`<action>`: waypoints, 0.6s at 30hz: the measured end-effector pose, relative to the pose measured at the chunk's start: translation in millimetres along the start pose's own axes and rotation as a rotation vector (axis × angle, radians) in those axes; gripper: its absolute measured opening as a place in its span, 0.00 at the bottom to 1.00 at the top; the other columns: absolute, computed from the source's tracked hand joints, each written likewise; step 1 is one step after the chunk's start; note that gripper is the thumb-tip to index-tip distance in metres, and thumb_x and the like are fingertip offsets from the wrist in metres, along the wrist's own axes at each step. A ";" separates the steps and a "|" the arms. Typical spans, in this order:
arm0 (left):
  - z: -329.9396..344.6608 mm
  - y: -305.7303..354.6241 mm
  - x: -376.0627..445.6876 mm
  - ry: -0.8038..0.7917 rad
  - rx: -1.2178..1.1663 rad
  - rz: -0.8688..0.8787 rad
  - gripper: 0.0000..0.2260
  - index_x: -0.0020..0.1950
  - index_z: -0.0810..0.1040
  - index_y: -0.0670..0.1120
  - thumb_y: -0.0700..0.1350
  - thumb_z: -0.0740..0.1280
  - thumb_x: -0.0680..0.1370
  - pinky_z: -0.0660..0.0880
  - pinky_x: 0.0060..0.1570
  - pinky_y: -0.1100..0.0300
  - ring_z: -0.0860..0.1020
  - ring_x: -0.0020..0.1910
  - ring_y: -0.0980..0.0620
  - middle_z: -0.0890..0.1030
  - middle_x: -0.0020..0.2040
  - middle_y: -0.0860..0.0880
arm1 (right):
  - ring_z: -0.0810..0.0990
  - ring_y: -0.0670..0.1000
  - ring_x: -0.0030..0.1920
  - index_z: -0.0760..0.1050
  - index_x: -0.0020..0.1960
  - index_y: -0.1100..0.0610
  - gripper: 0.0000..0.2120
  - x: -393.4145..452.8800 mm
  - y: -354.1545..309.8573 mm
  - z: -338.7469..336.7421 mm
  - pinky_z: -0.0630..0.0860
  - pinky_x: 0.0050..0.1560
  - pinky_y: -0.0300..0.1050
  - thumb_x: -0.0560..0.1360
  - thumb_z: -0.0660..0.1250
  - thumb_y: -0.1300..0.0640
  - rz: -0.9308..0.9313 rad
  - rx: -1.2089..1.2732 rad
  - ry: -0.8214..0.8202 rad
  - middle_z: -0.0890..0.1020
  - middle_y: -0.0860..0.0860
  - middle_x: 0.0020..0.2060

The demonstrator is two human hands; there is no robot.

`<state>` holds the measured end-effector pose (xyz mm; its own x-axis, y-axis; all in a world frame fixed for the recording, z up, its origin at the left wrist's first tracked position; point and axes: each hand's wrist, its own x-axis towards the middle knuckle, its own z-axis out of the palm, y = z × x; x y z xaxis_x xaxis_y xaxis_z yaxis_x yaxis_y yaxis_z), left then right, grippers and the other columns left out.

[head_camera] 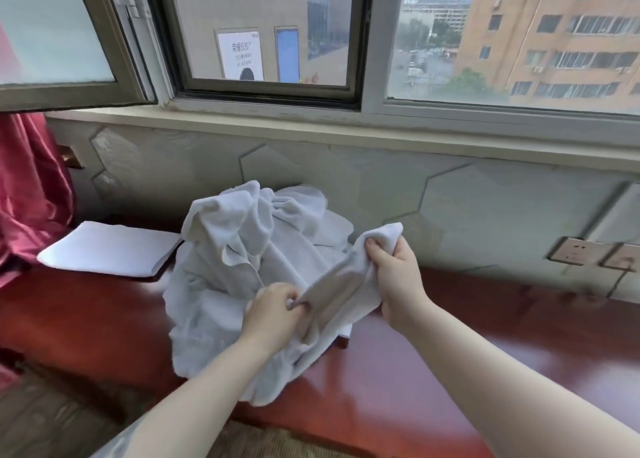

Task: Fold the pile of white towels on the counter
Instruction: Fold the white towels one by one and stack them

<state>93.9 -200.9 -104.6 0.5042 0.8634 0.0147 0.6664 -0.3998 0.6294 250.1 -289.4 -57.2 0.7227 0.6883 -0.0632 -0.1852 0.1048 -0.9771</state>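
Observation:
A crumpled pile of white towels [242, 249] lies on the red-brown counter [433, 371], in the middle of the view. One white towel [341, 284] is lifted off the pile's front right side. My left hand [273, 313] pinches its lower edge. Higher up and to the right, my right hand [398, 277] grips its upper corner, so the towel hangs stretched between both hands. A flat folded white towel [107, 249] rests on the counter to the left of the pile.
A wall with hexagon tiles and a window sill [311, 125] runs behind the counter. Wall sockets [595, 256] sit at the right. A red curtain [31, 194] hangs at the left. The counter's front edge drops to a wooden floor [52, 416].

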 end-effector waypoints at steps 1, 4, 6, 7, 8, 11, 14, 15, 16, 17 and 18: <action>5.6 1.4 -6.9 0.000 -0.069 0.008 0.09 0.40 0.75 0.41 0.46 0.67 0.75 0.73 0.47 0.52 0.77 0.47 0.44 0.80 0.41 0.46 | 0.79 0.54 0.50 0.74 0.49 0.57 0.02 -4.3 0.3 -11.1 0.75 0.60 0.57 0.79 0.64 0.62 -0.003 -0.043 0.041 0.81 0.57 0.47; 11.0 12.3 -23.7 0.090 -0.290 0.043 0.11 0.38 0.72 0.37 0.41 0.67 0.78 0.65 0.34 0.61 0.70 0.34 0.48 0.72 0.31 0.45 | 0.78 0.53 0.48 0.75 0.47 0.57 0.00 -17.9 4.5 -43.2 0.76 0.55 0.53 0.77 0.66 0.61 -0.007 -0.214 0.210 0.81 0.55 0.46; 10.1 26.7 -30.1 0.127 -0.370 0.072 0.11 0.38 0.73 0.38 0.41 0.66 0.79 0.62 0.32 0.62 0.67 0.33 0.51 0.70 0.30 0.50 | 0.77 0.54 0.49 0.75 0.49 0.57 0.05 -28.7 6.9 -60.7 0.75 0.51 0.50 0.74 0.66 0.63 0.049 -0.367 0.268 0.80 0.52 0.45; 9.7 34.4 -31.9 0.120 -0.416 0.081 0.10 0.39 0.75 0.39 0.41 0.67 0.79 0.64 0.34 0.62 0.69 0.34 0.51 0.72 0.31 0.50 | 0.77 0.55 0.52 0.74 0.54 0.58 0.11 -34.8 7.9 -66.7 0.74 0.53 0.51 0.72 0.67 0.63 0.099 -0.463 0.261 0.79 0.53 0.49; 9.8 40.8 -33.7 0.104 -0.476 0.094 0.07 0.42 0.78 0.40 0.41 0.67 0.79 0.67 0.37 0.62 0.72 0.36 0.51 0.77 0.34 0.49 | 0.76 0.57 0.58 0.71 0.61 0.60 0.20 -42.5 9.4 -70.8 0.74 0.58 0.53 0.70 0.69 0.62 0.140 -0.578 0.247 0.77 0.54 0.56; 5.8 60.5 -48.0 -0.024 -0.551 0.214 0.05 0.46 0.81 0.48 0.40 0.67 0.79 0.74 0.47 0.59 0.79 0.43 0.52 0.83 0.41 0.50 | 0.59 0.56 0.75 0.49 0.79 0.61 0.50 -74.7 10.3 -69.8 0.61 0.73 0.48 0.66 0.75 0.58 -0.049 -0.839 0.159 0.59 0.56 0.76; -1.6 77.7 -66.1 -0.208 -0.505 0.429 0.08 0.45 0.82 0.54 0.41 0.68 0.77 0.76 0.47 0.59 0.80 0.43 0.55 0.84 0.40 0.55 | 0.63 0.48 0.73 0.54 0.79 0.57 0.49 -104.9 6.0 -56.7 0.60 0.74 0.48 0.64 0.77 0.58 -0.312 -0.931 -0.116 0.65 0.50 0.75; -3.9 82.2 -72.4 -0.244 -0.519 0.482 0.07 0.46 0.82 0.54 0.41 0.69 0.76 0.76 0.48 0.60 0.81 0.44 0.56 0.84 0.41 0.55 | 0.70 0.48 0.67 0.64 0.75 0.56 0.40 -112.2 3.8 -53.5 0.64 0.70 0.51 0.66 0.76 0.59 -0.334 -0.906 -0.141 0.74 0.49 0.69; -5.8 85.4 -77.9 -0.258 -0.553 0.524 0.07 0.47 0.82 0.54 0.41 0.70 0.74 0.76 0.47 0.62 0.81 0.44 0.57 0.84 0.42 0.56 | 0.76 0.49 0.60 0.74 0.66 0.55 0.27 -117.3 0.3 -52.7 0.70 0.64 0.52 0.68 0.74 0.61 -0.348 -0.862 -0.102 0.81 0.49 0.59; -6.9 87.3 -82.5 -0.248 -0.601 0.547 0.09 0.49 0.82 0.53 0.41 0.72 0.74 0.75 0.46 0.66 0.80 0.44 0.59 0.83 0.44 0.56 | 0.79 0.50 0.52 0.79 0.58 0.55 0.16 -120.9 -3.7 -54.4 0.74 0.56 0.52 0.70 0.69 0.64 -0.343 -0.812 -0.036 0.84 0.48 0.50; -7.2 87.7 -86.0 -0.218 -0.645 0.543 0.12 0.52 0.81 0.54 0.41 0.74 0.73 0.74 0.45 0.69 0.79 0.43 0.61 0.82 0.46 0.57 | 0.80 0.51 0.47 0.81 0.51 0.56 0.12 -124.1 -7.4 -56.9 0.76 0.50 0.52 0.71 0.65 0.66 -0.325 -0.767 0.030 0.84 0.49 0.44</action>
<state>105.0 -308.0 -45.1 0.8000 0.4993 0.3326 -0.1044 -0.4302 0.8967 199.7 -416.5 -53.7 0.6814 0.6875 0.2509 0.5325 -0.2305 -0.8144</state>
